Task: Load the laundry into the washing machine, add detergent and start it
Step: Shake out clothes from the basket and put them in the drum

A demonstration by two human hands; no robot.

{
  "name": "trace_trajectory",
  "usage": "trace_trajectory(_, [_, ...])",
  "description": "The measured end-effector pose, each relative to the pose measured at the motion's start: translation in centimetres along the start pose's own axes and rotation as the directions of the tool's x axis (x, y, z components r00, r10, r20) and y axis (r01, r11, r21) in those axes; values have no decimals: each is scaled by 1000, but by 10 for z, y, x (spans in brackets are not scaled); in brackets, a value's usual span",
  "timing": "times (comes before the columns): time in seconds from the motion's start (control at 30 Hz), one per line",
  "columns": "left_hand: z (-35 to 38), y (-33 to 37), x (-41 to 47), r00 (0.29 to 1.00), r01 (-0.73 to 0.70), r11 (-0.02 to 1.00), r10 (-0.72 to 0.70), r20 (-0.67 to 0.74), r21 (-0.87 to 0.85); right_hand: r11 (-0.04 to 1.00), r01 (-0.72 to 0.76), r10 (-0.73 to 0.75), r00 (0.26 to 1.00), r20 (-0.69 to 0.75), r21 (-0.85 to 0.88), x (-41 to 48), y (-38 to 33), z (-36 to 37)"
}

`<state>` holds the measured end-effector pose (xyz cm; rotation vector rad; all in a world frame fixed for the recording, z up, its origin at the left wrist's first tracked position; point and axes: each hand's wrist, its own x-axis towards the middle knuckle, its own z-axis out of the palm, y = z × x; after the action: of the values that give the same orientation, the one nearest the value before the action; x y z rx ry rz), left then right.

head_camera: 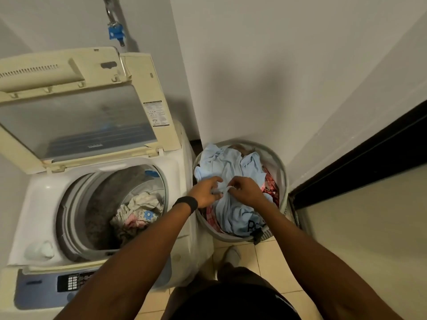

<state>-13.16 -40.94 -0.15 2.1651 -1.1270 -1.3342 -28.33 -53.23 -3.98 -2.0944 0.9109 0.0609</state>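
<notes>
Left hand: arm stretched forward past the machine's front corner, a black wristband on the wrist, fingers curled and pinching a fold of the blue garment.
Right hand: arm stretched forward over the basket, palm down, fingers and thumb bunched round the same fold, just beside the left hand.
Control panel: blue-grey strip at the near edge of the washing machine, with a dark block of small buttons; the markings are too blurred to read.
Lid: cream plastic frame with a clear window, tilted up and open at the back.
Drum: round, grey metal wall with a pale plastic ring around the mouth.
Clothes in drum: a crumpled heap low in the drum, off-white and pink cloth with a blue flower print.
Tap: metal with a blue fitting, on the wall above the machine.
Sticker: white with black print on the lid's right edge; the text is too small to read.
Basket: round, grey-rimmed, on the tiled floor, touching or just beside the machine's right side.
Blue garment: pale, soft, rumpled, lying on top and filling most of the basket; dark letters at its near end, perhaps "PC", partly hidden.
Red cloth: patterned, under the garment along the basket's right side.
</notes>
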Motion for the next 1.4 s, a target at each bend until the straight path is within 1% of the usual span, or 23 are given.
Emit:
trace_trajectory(0.03, [0, 3, 0, 1000, -3, 1000, 3, 17, -21, 998, 7, -4, 999, -41, 69, -1, -5, -5])
trace_trajectory(0.1, [-4, 8, 0, 1000, -29, 1000, 29, -6, 9, 976, 24, 6, 991, -135, 215, -3, -16, -16])
trace_trajectory(0.2, [-11, 15, 1, 992, -92, 996, 90, -91, -19, 931, 93, 6, 963, -270, 353, -8, -35, -30])
trace_trajectory(0.27, [-17, 19, 4, 973, -149, 988, 139, -182, -44, 899, 121, 36, 937, -348, 420, -10, -41, -37])
trace_trajectory(0.33, [-22, 22, 6, 938, -219, 973, 189, -292, -74, 893, 122, 70, 913, -402, 432, -10, -40, -44])
trace_trajectory(0.4, [-25, 24, 4, 903, -271, 958, 221, -368, -92, 915, 90, 98, 895, -434, 393, -13, -40, -49])
trace_trajectory(0.5, [-31, 29, 0, 861, -357, 929, 285, -421, -101, 941, 54, 119, 873, -474, 335, -20, -48, -58])
trace_trajectory(0.63, [-47, 39, 1, 841, -398, 899, 279, -463, -182, 943, 55, 143, 823, -550, 327, -30, -57, -62])
trace_trajectory(0.7, [-53, 44, -3, 843, -451, 860, 324, -429, -237, 910, 31, 204, 835, -511, 414, -38, -52, -57])
trace_trajectory(0.73, [-52, 45, -5, 858, -455, 847, 335, -390, -275, 876, 7, 244, 857, -455, 482, -43, -48, -51])
trace_trajectory(0.8, [-40, 40, -4, 917, -379, 862, 302, -259, -336, 803, -143, 356, 893, -273, 579, -52, -36, -37])
trace_trajectory(0.83, [-32, 35, -2, 942, -329, 895, 290, -167, -301, 767, -236, 419, 888, -188, 596, -54, -29, -29])
trace_trajectory(0.87, [-24, 29, -2, 950, -312, 932, 305, -68, -185, 728, -296, 462, 878, -123, 618, -56, -25, -23])
trace_trajectory(0.93, [-13, 18, -4, 937, -341, 940, 338, 86, 26, 668, -377, 500, 866, -12, 641, -61, -26, -18])
trace_trajectory(0.97, [-11, 14, -7, 929, -356, 933, 348, 122, 48, 661, -411, 507, 862, 31, 628, -65, -32, -18])
trace_trajectory(1.0, [-9, 10, -7, 922, -373, 926, 364, 131, 58, 678, -432, 517, 856, 32, 595, -64, -34, -17])
trace_trajectory(1.03, [-9, 5, -6, 916, -387, 920, 375, 144, 58, 716, -436, 524, 851, -8, 545, -63, -32, -16])
trace_trajectory(1.1, [-12, -2, -7, 904, -399, 914, 378, 199, 77, 795, -423, 528, 836, -151, 435, -54, -21, -12])
trace_trajectory(1.13, [-14, -3, -8, 897, -404, 910, 374, 235, 94, 817, -430, 534, 816, -221, 385, -48, -15, -12])
trace_trajectory(1.2, [-16, -6, -8, 892, -399, 908, 351, 284, 132, 820, -471, 559, 780, -280, 324, -36, -3, -7])
trace_trajectory(1.27, [-17, -10, -9, 888, -391, 911, 335, 315, 135, 786, -497, 601, 755, -264, 368, -27, 3, 0])
trace_trajectory(1.33, [-17, -14, -9, 889, -376, 914, 309, 338, 152, 763, -476, 613, 747, -256, 438, -21, 4, 6])
trace_trajectory(1.4, [-19, -14, -8, 902, -353, 923, 294, 316, 150, 778, -416, 590, 742, -319, 471, -14, 1, 7])
